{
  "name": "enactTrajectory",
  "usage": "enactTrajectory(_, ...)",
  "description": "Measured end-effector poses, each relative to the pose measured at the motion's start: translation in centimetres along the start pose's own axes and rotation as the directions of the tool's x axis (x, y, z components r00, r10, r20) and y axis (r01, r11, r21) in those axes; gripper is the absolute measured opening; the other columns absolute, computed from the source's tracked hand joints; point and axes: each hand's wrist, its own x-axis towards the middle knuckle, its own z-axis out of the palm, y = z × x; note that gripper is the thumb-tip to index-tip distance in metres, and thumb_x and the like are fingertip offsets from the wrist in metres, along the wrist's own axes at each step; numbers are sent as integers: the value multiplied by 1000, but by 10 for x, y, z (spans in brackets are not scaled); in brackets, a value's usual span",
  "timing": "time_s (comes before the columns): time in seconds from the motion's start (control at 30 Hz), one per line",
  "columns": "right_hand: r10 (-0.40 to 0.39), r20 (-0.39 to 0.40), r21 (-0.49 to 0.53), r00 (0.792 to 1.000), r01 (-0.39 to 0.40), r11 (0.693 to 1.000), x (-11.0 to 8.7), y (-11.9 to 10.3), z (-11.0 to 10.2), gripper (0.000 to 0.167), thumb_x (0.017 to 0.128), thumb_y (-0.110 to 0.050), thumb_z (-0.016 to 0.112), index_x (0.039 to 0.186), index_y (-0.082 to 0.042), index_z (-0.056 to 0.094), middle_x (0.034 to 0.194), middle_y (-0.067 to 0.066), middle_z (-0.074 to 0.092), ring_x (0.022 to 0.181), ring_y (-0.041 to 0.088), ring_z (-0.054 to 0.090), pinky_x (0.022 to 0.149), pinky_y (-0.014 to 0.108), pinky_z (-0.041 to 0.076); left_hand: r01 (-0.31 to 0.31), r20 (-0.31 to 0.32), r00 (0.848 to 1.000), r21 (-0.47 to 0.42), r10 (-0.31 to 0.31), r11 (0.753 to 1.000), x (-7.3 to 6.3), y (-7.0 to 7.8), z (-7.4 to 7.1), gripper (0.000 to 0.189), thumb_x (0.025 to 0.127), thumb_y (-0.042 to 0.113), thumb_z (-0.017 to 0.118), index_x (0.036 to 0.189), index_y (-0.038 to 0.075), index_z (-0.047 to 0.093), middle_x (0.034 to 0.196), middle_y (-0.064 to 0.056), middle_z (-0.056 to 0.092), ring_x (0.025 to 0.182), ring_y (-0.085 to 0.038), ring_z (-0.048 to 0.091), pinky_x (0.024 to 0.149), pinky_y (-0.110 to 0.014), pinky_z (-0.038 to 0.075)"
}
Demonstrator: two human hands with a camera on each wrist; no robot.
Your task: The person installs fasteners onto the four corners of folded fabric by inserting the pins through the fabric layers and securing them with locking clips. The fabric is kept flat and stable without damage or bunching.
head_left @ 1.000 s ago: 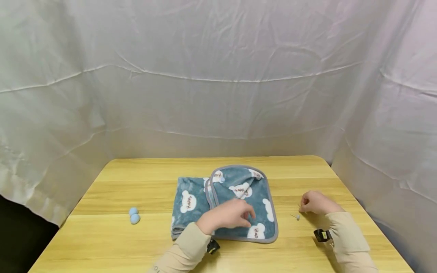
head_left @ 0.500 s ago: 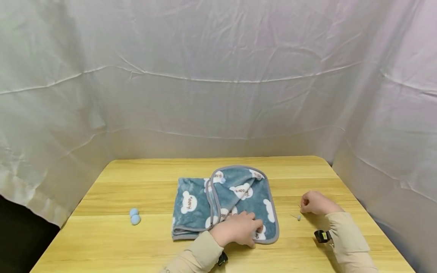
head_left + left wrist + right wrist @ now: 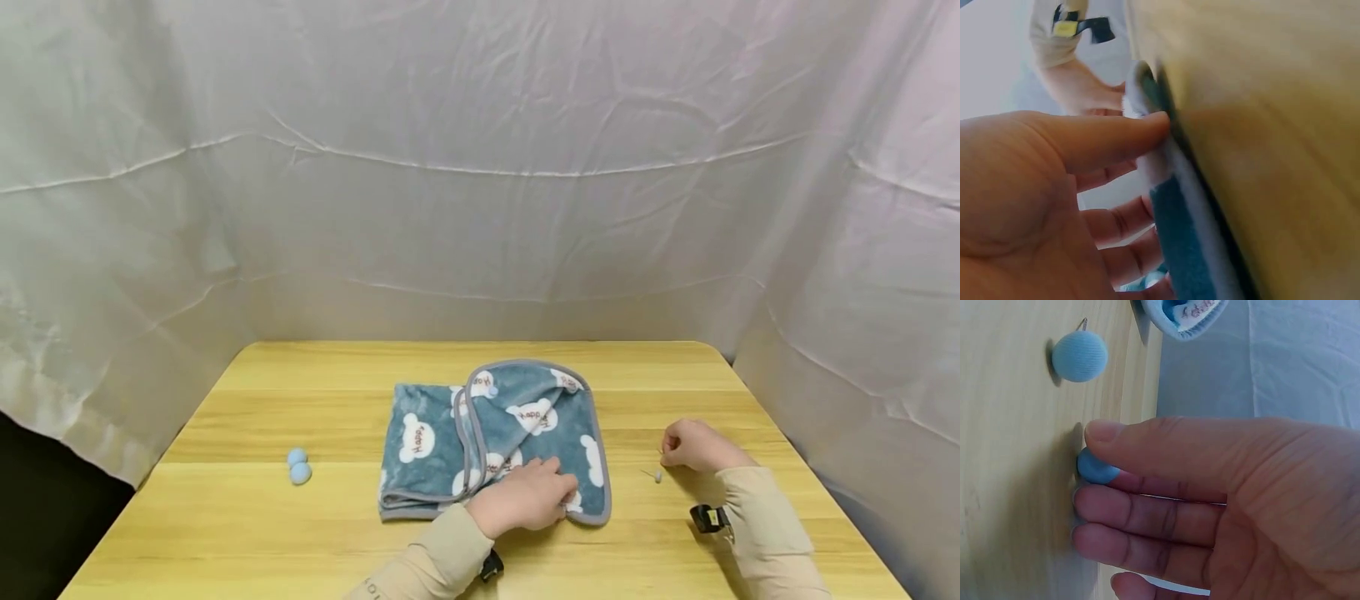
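Note:
A folded teal blanket (image 3: 425, 479) with white bear-head patches and grey piping lies mid-table, its rounded right part folded over. My left hand (image 3: 525, 496) is at its front edge; in the left wrist view the thumb presses the piped edge (image 3: 1194, 212) with the fingers on the other side. Beyond the blanket's right side, my right hand (image 3: 697, 446) pinches a blue ball-headed pin (image 3: 1096, 467) low over the tabletop. Its shaft is mostly hidden by the fingers. A second ball-headed pin (image 3: 1080, 356) lies close by, its thin metal shaft showing.
Two light blue balls (image 3: 300, 473) rest together on the left part of the wooden table (image 3: 225, 533). A small pale blue ball (image 3: 492, 391) sits on the blanket's upper fold. Pale cloth curtains (image 3: 480, 233) enclose the back and sides.
My left hand has come down and toward me from above the blanket to its front edge, and grips it there. The right hand has stayed nearly still.

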Motion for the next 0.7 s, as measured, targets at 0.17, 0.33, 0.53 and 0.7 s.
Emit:
enactTrajectory(0.17,-13,-9,-17,1000,13,1000,0,2,1,16,82,-8,71,72,-9,59,67,-2,52,62,11,44,58,25,36,-21,-81,997,-172,8,985,1,-11,-10,7,98,20,58,93,18,53,84,7,47,71,-6,42,63,-19,37)
enactTrajectory(0.33,-38,-61,-45,997,36,998,3,-2,1,13,86,-8,66,75,-8,59,71,-2,55,66,11,46,60,26,38,-17,-169,984,-402,-56,916,-1,-25,-19,8,100,16,52,92,16,51,71,8,48,56,-4,41,55,-19,37)
enactTrajectory(0.53,-139,-210,-70,968,127,989,9,-20,0,12,89,-5,62,79,-10,57,71,-3,55,66,6,46,60,24,40,3,-272,944,-555,-185,832,1,-43,-24,10,96,12,53,106,13,54,70,6,52,53,-5,41,54,-20,37)
enactTrajectory(0.7,-232,-355,-126,906,199,972,11,-44,-3,9,88,-8,69,85,-13,62,75,-7,63,68,0,52,61,24,46,18,-329,895,-646,-300,763,4,-54,-26,22,97,17,56,118,13,57,67,3,49,50,-9,35,52,-23,33)
